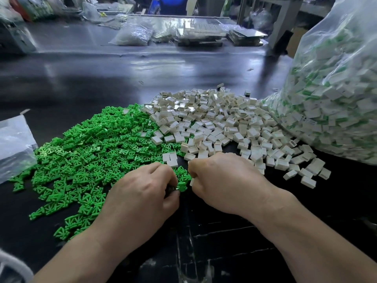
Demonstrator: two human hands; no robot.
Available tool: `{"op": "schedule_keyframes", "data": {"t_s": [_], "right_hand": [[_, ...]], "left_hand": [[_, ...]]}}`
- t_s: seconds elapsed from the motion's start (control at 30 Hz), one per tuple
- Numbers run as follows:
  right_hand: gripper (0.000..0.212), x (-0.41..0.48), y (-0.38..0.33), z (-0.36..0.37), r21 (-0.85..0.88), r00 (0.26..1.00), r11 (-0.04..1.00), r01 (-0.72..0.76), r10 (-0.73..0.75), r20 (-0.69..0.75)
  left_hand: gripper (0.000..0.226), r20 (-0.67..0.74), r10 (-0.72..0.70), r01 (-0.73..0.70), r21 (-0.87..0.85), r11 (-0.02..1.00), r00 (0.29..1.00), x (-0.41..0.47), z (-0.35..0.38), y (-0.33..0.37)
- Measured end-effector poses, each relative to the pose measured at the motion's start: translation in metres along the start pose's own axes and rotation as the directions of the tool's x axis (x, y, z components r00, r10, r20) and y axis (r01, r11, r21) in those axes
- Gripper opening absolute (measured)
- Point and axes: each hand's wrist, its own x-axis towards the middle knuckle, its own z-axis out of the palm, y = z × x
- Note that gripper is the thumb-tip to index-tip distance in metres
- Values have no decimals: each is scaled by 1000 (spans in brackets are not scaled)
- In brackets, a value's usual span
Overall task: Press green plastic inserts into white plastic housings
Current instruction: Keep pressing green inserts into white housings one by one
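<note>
A large clear plastic bag [336, 88] slumps at the right, cut off by the frame edge and packed with white housings that already show green through the film. At the left edge lies a flatter clear bag [14, 144]; what it holds is hard to make out. More clear bags [132, 35] and stacked trays sit at the far side of the dark table [193, 252], too blurred to read.

Loose green inserts [91, 152] spread in a heap over the near left. A heap of empty white housings [214, 123] lies right of it and reaches the foot of the large bag. The two heaps meet in the middle.

Both hands work close together at the near edge of the heaps, knuckles up, so most of the fingers are hidden. The left hand [146, 193] is curled tight, its fingertips pinching a green insert [181, 187] that pokes out toward the other hand. The right hand [222, 184] is likewise closed, gripping a white housing [192, 181], only a sliver of which shows at its left edge, just beside the insert.
</note>
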Motion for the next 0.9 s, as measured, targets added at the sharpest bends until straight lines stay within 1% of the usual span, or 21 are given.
{"op": "schedule_keyframes", "data": {"t_s": [0.17, 0.23, 0.27, 0.3, 0.33, 0.4, 0.43, 0.47, 0.5, 0.53, 0.57, 0.6, 0.63, 0.7, 0.9], "right_hand": [[12, -2, -1, 1, -37, 999, 999, 27, -25, 38], [6, -3, -3, 2, -42, 999, 998, 47, -46, 15], [5, -3, -4, 2, -35, 998, 998, 59, -60, -11], [6, -4, -3, 3, 0, 996, 998, 70, -70, -46], [8, -4, -2, 3, 74, 993, 994, 75, -68, -93], [8, -4, 1, 1, 307, 984, 950, 63, -8, -178], [7, -4, 3, -1, 452, 982, 891, 50, 39, -185], [6, -4, 4, -2, 605, 986, 795, 36, 71, -153], [5, -4, 5, -4, 750, 994, 660, 26, 65, -91], [2, -4, 5, -4, 854, 999, 520, 11, 26, -29], [2, -4, 5, -4, 909, 1000, 416, 1, -20, 8], [4, -4, 4, -4, 936, 998, 353, 3, -57, 19], [6, -4, 3, -3, 951, 996, 310, 6, -81, 20], [7, -2, 0, -2, 969, 995, 246, 0, -98, 25], [5, 0, -2, -2, 995, 998, 85, -43, -37, 47]], "left_hand": [[18, -44, -41, 37, -85, 996, 998, 1, 1, -5], [16, -80, -101, 86, -167, 982, 992, 0, 1, -6], [14, -95, -144, 118, -237, 964, 985, 0, 0, -6], [11, -103, -194, 152, -321, 935, 976, 0, -1, -7], [9, -103, -239, 178, -407, 896, 966, 0, -3, -7], [7, -81, -299, 201, -573, 794, 951, 0, -7, -6], [9, -68, -319, 199, -654, 730, 945, 0, -9, -6], [10, -62, -334, 186, -729, 659, 940, 0, -12, -5], [10, -60, -348, 169, -790, 589, 936, 0, -14, -4], [9, -56, -360, 152, -837, 525, 931, 1, -16, -4], [10, -50, -367, 139, -872, 469, 929, 1, -18, -3], [13, -42, -370, 127, -898, 421, 928, 1, -18, -2], [15, -34, -369, 119, -916, 383, 929, 1, -19, -2], [17, -25, -363, 107, -934, 341, 931, 1, -19, -2], [19, -19, -353, 99, -945, 313, 935, 1, -19, -2]]}}
